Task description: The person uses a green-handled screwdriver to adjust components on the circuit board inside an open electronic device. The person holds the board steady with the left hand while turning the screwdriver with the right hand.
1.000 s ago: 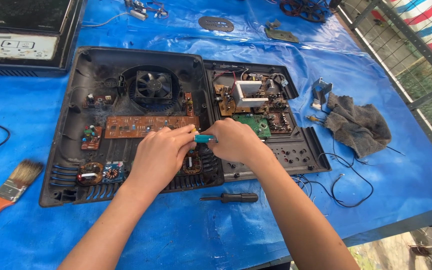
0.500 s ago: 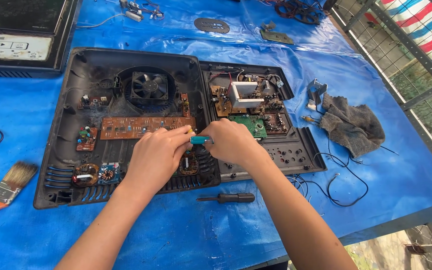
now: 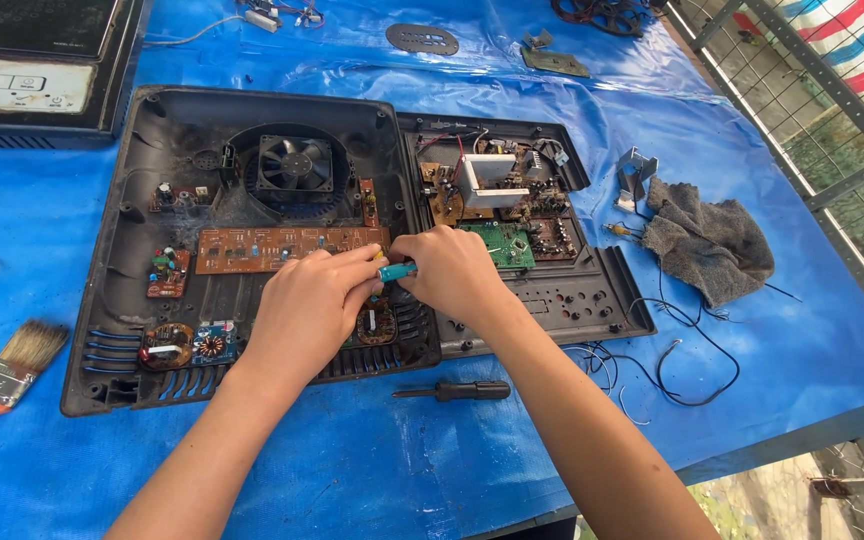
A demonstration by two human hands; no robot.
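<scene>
A blue-covered table (image 3: 372, 470) carries an opened black appliance casing (image 3: 142, 180) with fan and circuit boards. Over its front edge, the left hand (image 3: 307, 310) and right hand (image 3: 452, 270) meet, fingers clenched together around a small teal-handled tool (image 3: 397, 271). A black screwdriver (image 3: 457, 391) lies just below.

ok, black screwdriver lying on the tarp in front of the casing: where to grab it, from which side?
Probably the thick black handle of the black screwdriver, from above. It lies flat on the blue tarp, handle to the right, thin shaft pointing left, with bare tarp around it. Both the left hand and right hand are busy with a teal-handled tool.
</scene>
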